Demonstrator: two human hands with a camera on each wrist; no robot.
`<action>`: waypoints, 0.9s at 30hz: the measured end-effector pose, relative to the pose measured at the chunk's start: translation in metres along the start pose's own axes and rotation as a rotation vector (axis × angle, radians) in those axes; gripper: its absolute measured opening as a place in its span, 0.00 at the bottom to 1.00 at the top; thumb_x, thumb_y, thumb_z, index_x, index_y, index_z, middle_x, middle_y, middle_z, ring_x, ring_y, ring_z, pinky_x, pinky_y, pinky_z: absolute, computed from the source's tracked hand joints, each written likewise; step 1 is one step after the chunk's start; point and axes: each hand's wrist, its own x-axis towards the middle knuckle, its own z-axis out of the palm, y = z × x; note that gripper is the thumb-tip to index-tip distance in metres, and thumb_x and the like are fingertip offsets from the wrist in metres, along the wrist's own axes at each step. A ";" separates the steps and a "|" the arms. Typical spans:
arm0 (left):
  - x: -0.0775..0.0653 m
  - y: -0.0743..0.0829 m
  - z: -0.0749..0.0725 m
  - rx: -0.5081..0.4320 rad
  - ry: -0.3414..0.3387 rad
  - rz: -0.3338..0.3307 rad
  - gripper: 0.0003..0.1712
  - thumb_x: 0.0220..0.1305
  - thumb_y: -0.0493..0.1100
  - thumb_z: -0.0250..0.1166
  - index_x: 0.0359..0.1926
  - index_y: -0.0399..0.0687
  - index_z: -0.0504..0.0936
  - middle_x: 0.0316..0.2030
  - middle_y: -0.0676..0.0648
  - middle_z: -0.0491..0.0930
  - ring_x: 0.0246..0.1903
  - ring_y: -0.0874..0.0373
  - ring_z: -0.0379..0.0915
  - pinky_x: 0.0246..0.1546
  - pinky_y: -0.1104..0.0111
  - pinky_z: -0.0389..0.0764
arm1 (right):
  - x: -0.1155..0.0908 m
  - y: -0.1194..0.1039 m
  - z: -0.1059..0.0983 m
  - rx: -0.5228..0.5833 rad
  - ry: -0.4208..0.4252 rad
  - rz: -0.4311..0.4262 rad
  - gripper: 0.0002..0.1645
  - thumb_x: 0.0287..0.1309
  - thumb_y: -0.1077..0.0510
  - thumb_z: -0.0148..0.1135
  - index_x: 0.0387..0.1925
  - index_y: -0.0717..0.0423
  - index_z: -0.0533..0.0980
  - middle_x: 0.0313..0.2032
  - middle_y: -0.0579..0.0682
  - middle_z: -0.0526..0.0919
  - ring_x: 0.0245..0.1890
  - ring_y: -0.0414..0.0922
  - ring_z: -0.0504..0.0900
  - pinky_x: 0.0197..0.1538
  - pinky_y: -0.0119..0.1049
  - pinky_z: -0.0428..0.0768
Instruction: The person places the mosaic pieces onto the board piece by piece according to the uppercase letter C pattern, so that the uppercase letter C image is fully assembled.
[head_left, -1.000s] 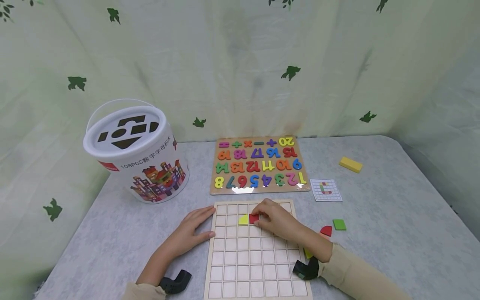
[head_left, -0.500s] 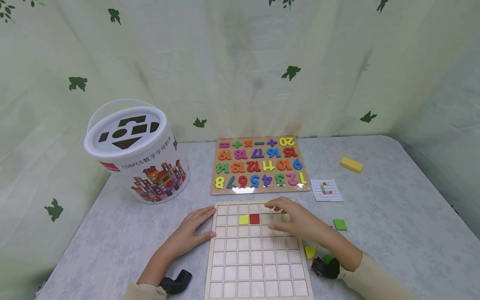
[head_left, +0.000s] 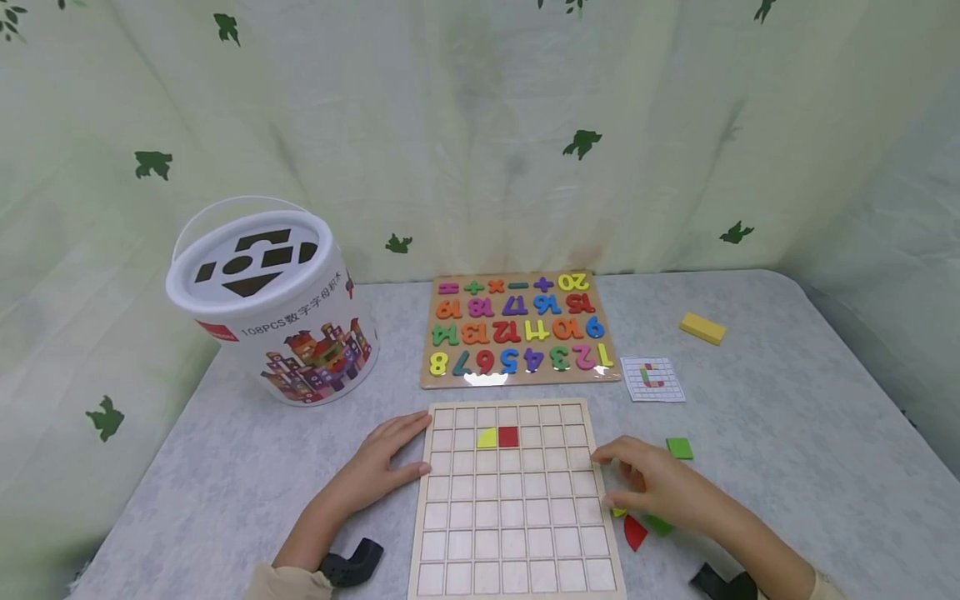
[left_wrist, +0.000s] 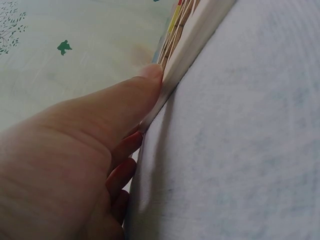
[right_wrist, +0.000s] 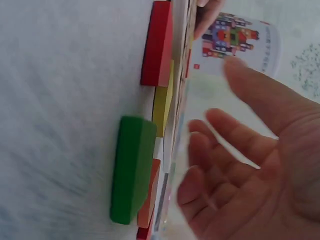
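Observation:
A wooden grid board (head_left: pixel 498 512) lies at the front centre, with a yellow rounded tile (head_left: pixel 487 437) and a red square tile (head_left: pixel 508 437) side by side in its second row. My left hand (head_left: pixel 378 462) touches the board's left edge with thumb and fingertips, fingers extended. Nothing is in my right hand (head_left: pixel 656 479), which hovers at the right edge with loosely bent fingers. Below it lie a red quarter-round piece (head_left: pixel 634 533), a green piece (head_left: pixel 660 525) and a partly covered yellow piece (head_left: pixel 618 512). The right wrist view also shows an orange piece (right_wrist: pixel 149 195).
A green square tile (head_left: pixel 679 448) lies beyond my right hand. Behind it is a pattern card (head_left: pixel 652 380), with a yellow block (head_left: pixel 702 328) farther back. A number puzzle board (head_left: pixel 555 381) lies behind the grid; a white bucket (head_left: pixel 300 342) stands at back left.
My right hand has let go of the red square tile, now seated beside the yellow one, and has moved right and nearer to the loose pieces. The left hand stays put.

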 end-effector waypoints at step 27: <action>-0.001 0.003 -0.001 0.000 0.002 -0.009 0.40 0.54 0.59 0.61 0.66 0.52 0.61 0.64 0.51 0.58 0.63 0.48 0.49 0.58 0.47 0.53 | -0.008 0.006 0.001 0.011 0.071 -0.026 0.14 0.53 0.54 0.63 0.41 0.51 0.73 0.32 0.41 0.73 0.30 0.38 0.70 0.30 0.30 0.72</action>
